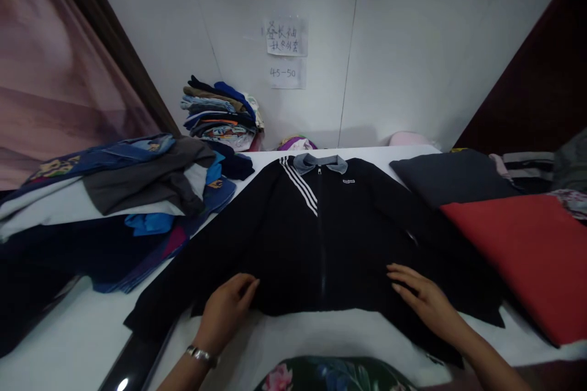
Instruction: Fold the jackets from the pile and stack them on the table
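Observation:
A black zip jacket (293, 244) lies front up and spread out, its grey collar (321, 164) away from me. Three white stripes run slantwise over its chest, with a small white logo on the other side. My left hand (232, 302) is at the lower left of the body near the hem, fingers loosely bent and thumb close to them, with no cloth visibly gripped. Over the lower right part is my right hand (422, 296), its fingers stretched out and apart from the thumb. Whether either hand touches the fabric is hard to tell.
Loose clothes (142, 177) are heaped at left, and a folded stack (222, 113) stands by the wall. On the right lie a red folded item (523, 256) and a dark grey one (454, 177). A glossy dark strip (137, 357) crosses the white table (55, 330). Handwritten papers (287, 36) hang above.

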`<state>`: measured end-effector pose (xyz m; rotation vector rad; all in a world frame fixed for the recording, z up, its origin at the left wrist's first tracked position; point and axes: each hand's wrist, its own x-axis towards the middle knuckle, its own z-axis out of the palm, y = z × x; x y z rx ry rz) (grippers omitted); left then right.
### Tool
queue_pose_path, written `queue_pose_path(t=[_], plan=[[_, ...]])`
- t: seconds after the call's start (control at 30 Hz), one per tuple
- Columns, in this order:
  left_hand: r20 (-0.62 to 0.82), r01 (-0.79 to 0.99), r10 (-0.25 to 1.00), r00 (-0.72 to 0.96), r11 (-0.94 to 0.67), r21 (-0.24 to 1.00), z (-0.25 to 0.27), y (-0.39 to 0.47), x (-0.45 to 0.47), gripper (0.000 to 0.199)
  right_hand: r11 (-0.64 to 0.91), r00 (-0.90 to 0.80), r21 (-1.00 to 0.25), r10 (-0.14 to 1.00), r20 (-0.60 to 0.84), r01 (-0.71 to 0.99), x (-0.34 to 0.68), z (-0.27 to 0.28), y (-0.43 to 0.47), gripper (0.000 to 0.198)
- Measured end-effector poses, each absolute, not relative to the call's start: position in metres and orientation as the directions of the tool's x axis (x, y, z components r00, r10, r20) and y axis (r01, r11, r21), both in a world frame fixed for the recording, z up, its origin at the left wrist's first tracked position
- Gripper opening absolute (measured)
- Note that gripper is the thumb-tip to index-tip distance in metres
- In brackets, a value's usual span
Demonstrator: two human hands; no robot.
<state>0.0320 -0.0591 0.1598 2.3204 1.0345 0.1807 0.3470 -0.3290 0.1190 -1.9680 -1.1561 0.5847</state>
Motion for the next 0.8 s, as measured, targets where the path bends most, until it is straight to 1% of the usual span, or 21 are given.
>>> queue_pose_path(t=[0.07,0.17,0.27,0.37,0.43,0.5,0.57,0.6,0.63,0.7,0.73,0.8], plan=[[-0.107,0.754,0.824,0.556,-0.446,0.483,0.154,-0.067,0.013,0.033,-0.357,0.603,-0.788,0.798,0.023,0.502,0.349,0.117,-0.352,0.022],[-0.094,0.851,0.896,0.434,-0.373,0.369,0.150,-0.067,-0.008,0.036,-0.449,0.760,-0.762,0.644,0.086,0.467,0.353,0.113,-0.379,0.022],[-0.035,0.871,0.907,0.419,-0.391,0.297,0.151,-0.062,-0.020,0.042,-0.556,0.831,-0.710,0.551,0.075,0.432,0.349,0.112,-0.398,0.028],[0.026,0.868,0.905,0.424,-0.414,0.275,0.156,-0.065,-0.021,0.042,-0.606,0.870,-0.726,0.493,-0.022,0.326,0.339,0.110,-0.409,0.033],[-0.010,0.854,0.893,0.451,-0.428,0.295,0.160,-0.074,-0.017,0.037,-0.570,0.873,-0.789,0.479,-0.090,0.231,0.332,0.108,-0.412,0.035],[-0.108,0.856,0.879,0.465,-0.415,0.309,0.163,-0.084,-0.013,0.034,-0.487,0.868,-0.864,0.477,-0.140,0.128,0.326,0.107,-0.413,0.039],[-0.206,0.886,0.876,0.436,-0.376,0.273,0.165,-0.092,-0.011,0.032,-0.358,0.872,-0.934,0.456,-0.180,-0.005,0.322,0.110,-0.413,0.051],[-0.227,0.903,0.883,0.410,-0.358,0.237,0.165,-0.095,-0.011,0.031,-0.287,0.879,-0.954,0.429,-0.208,-0.085,0.320,0.112,-0.412,0.060],[-0.225,0.916,0.894,0.388,-0.348,0.200,0.164,-0.096,-0.012,0.030,-0.218,0.884,-0.961,0.398,-0.244,-0.167,0.318,0.115,-0.411,0.069],[-0.178,0.929,0.915,0.361,-0.337,0.151,0.162,-0.095,-0.016,0.029,-0.118,0.874,-0.941,0.347,-0.339,-0.318,0.314,0.120,-0.408,0.085],[-0.149,0.932,0.924,0.352,-0.331,0.148,0.161,-0.093,-0.018,0.031,-0.092,0.865,-0.923,0.325,-0.382,-0.373,0.312,0.122,-0.406,0.090],[-0.102,0.934,0.937,0.335,-0.315,0.169,0.159,-0.088,-0.020,0.040,-0.060,0.848,-0.894,0.295,-0.440,-0.443,0.308,0.124,-0.402,0.095]])
